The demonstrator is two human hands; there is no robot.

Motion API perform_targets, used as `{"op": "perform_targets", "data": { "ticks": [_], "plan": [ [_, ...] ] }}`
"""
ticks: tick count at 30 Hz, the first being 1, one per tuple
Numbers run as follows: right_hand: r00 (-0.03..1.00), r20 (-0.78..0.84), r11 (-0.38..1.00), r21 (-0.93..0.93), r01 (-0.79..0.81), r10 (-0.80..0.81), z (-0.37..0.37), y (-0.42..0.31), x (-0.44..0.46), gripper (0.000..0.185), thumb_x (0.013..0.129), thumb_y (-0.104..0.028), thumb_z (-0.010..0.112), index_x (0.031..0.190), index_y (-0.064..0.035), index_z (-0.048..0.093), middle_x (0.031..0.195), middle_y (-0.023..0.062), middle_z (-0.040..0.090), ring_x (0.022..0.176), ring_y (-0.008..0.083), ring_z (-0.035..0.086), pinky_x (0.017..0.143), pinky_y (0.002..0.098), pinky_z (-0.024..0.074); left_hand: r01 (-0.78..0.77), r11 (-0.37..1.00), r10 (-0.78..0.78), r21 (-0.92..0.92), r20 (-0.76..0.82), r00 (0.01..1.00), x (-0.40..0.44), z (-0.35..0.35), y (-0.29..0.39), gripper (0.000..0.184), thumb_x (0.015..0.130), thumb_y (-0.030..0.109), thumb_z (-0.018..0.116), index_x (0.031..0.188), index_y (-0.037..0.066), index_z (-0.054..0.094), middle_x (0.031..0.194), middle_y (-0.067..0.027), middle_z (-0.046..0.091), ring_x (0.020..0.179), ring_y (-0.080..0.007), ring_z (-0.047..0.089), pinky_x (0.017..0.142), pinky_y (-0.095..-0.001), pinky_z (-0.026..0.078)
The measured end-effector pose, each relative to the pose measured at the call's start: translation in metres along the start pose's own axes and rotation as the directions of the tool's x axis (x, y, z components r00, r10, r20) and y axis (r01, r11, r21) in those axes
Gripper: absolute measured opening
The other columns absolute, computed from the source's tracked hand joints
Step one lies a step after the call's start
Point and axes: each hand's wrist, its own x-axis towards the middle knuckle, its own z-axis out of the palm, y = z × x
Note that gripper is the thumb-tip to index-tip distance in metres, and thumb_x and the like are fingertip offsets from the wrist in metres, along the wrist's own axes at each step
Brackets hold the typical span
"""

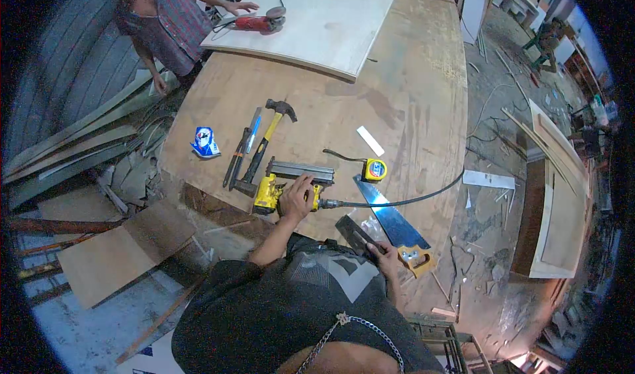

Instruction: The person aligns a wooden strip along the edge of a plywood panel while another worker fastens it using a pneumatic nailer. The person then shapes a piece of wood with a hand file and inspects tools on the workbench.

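My left hand [296,201] is closed over the handle of a yellow nail gun [266,194], which lies on its side on the wooden table [311,83]. A black air hose [413,201] runs from it to the right. In my right hand [389,260] is a dark, flat rectangular piece [352,232], held by one end near the table's front edge; its kind I cannot make out. Beside that hand lies a handsaw [395,223] with a yellow handle. A yellow tape measure [376,169] sits by the saw's tip.
A hammer [270,136], pliers [237,159] and a blue-and-white packet [205,142] lie to the left. Across the table, a person [165,23] stands by a white board [317,27] with a red angle grinder [258,23] on it. Wood scraps and panels [555,222] surround the table.
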Motion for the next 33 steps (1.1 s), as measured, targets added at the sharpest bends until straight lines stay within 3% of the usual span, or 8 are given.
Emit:
{"op": "perform_targets", "data": {
  "ticks": [2,9,14,18,21,26,28,33],
  "plan": [
    [0.99,0.075,0.983,0.13,-0.127,0.118,0.0,-0.011,-0.003,0.023,0.078,-0.018,0.072,0.086,0.003,0.067,0.074,0.004,0.064,0.061,0.0097,0.057,0.059,0.0238,0.0461,0.006,1.0,-0.006,-0.001,0.006,1.0,0.0,-0.002,0.001,0.03,0.082,0.017,0.054,0.111,0.009,0.06,0.114,-0.0099,0.059,0.098,-0.0281,0.06,0.082,-0.0359,0.049],
    [0.997,0.044,0.987,0.149,-0.064,0.058,0.003,-0.017,0.0,0.02,0.079,-0.018,0.07,0.082,0.0018,0.066,0.068,-0.0014,0.059,0.06,0.0063,0.051,0.055,0.0212,0.0402,-0.005,1.0,0.005,0.011,0.021,1.0,0.0,-0.001,-0.002,0.032,0.082,0.018,0.054,0.112,0.009,0.059,0.115,-0.0105,0.059,0.098,-0.0282,0.06,0.081,-0.0364,0.049],
    [0.998,0.058,0.999,-0.047,-0.012,0.015,-0.001,-0.002,0.009,0.022,0.08,-0.019,0.069,0.086,0.0023,0.066,0.072,0.0,0.061,0.062,0.0065,0.053,0.057,0.0214,0.0419,0.044,0.999,-0.045,0.018,0.072,0.996,-0.002,0.001,-0.002,0.034,0.082,0.019,0.054,0.115,0.011,0.058,0.119,-0.0093,0.057,0.098,-0.0287,0.06,0.082,-0.0383,0.048],
    [0.995,0.097,0.999,0.033,-0.02,0.016,0.001,-0.003,0.008,0.028,0.078,-0.022,0.071,0.086,0.005,0.066,0.07,0.0027,0.063,0.063,0.0089,0.053,0.059,0.0254,0.0435,-0.006,0.999,0.006,0.045,0.003,1.0,-0.002,-0.001,-0.005,0.034,0.08,0.02,0.054,0.113,0.012,0.059,0.117,-0.0082,0.058,0.087,-0.0293,0.063,0.074,-0.0399,0.05],
    [0.986,0.097,0.99,0.019,-0.136,0.134,0.003,-0.025,0.005,0.027,0.078,-0.022,0.07,0.086,0.0034,0.067,0.071,0.0005,0.061,0.062,0.0077,0.052,0.057,0.0229,0.0413,-0.006,1.0,0.006,0.021,-0.001,1.0,-0.004,0.005,-0.008,0.034,0.081,0.022,0.053,0.113,0.012,0.059,0.118,-0.0075,0.058,0.087,-0.0291,0.062,0.074,-0.0402,0.05],
    [0.989,0.146,1.0,-0.015,-0.027,0.029,0.002,-0.027,0.007,0.025,0.079,-0.019,0.069,0.09,0.0038,0.066,0.076,0.0012,0.062,0.066,0.0079,0.053,0.058,0.0231,0.0428,-0.001,1.0,0.001,0.028,-0.006,1.0,-0.006,0.004,-0.007,0.034,0.083,0.024,0.051,0.115,0.013,0.058,0.12,-0.0072,0.056,0.09,-0.0286,0.062,0.074,-0.0399,0.05],
    [0.99,0.12,0.986,0.144,-0.085,0.068,0.002,-0.02,0.01,0.025,0.08,-0.019,0.069,0.09,0.0036,0.065,0.074,0.0007,0.061,0.065,0.0081,0.053,0.058,0.0233,0.0429,0.006,1.0,-0.006,0.026,-0.001,1.0,-0.004,0.001,-0.006,0.035,0.084,0.025,0.051,0.116,0.014,0.057,0.121,-0.0069,0.056,0.091,-0.0284,0.061,0.075,-0.0399,0.05],
    [0.992,0.125,0.999,-0.034,0.013,-0.009,-0.005,-0.021,0.015,0.023,0.082,-0.021,0.067,0.088,0.0018,0.065,0.073,-0.0001,0.061,0.064,0.0076,0.053,0.06,0.0226,0.043,0.011,1.0,-0.011,-0.005,0.027,1.0,-0.005,0.004,-0.008,0.037,0.083,0.025,0.053,0.118,0.013,0.056,0.122,-0.0072,0.055,0.092,-0.029,0.061,0.076,-0.0409,0.05]
  ]
}}
